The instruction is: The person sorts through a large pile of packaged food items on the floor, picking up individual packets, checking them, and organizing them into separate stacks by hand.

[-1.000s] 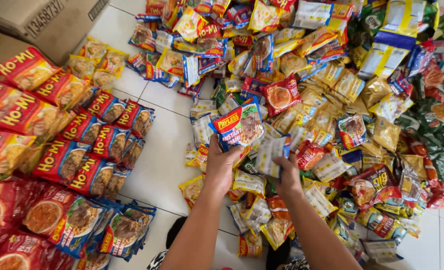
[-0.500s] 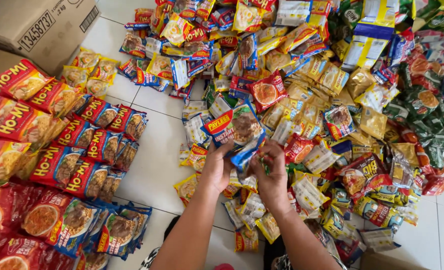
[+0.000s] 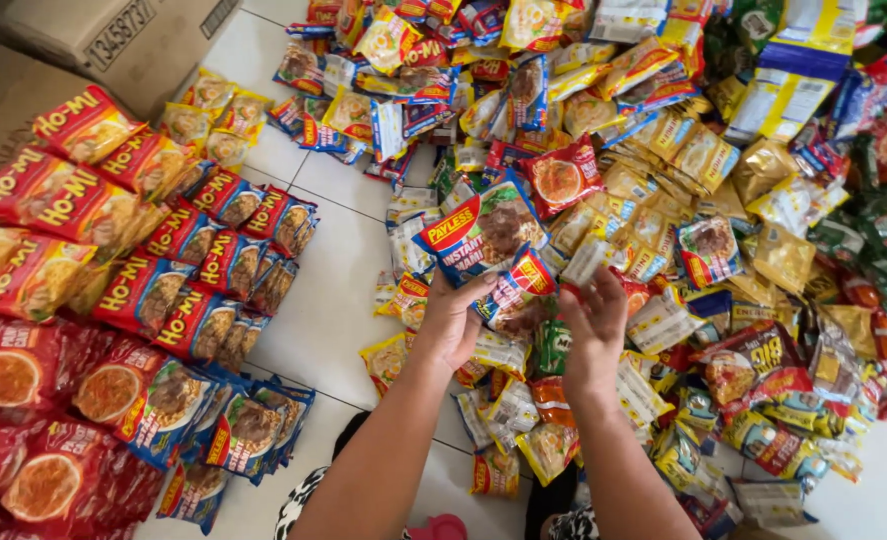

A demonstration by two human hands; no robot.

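Mostly blue noodle packets (image 3: 484, 235), red corners, crinkled

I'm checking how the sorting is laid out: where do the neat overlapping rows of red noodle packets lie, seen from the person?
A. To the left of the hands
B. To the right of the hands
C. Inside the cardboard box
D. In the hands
A: the red packets lie in rows left of the left hand, on the white floor; the loose pile is on the right.

left hand (image 3: 456, 322) gripping blue noodle packets (image 3: 484, 240), right hand (image 3: 594, 325) beside, snack pile (image 3: 684, 170)
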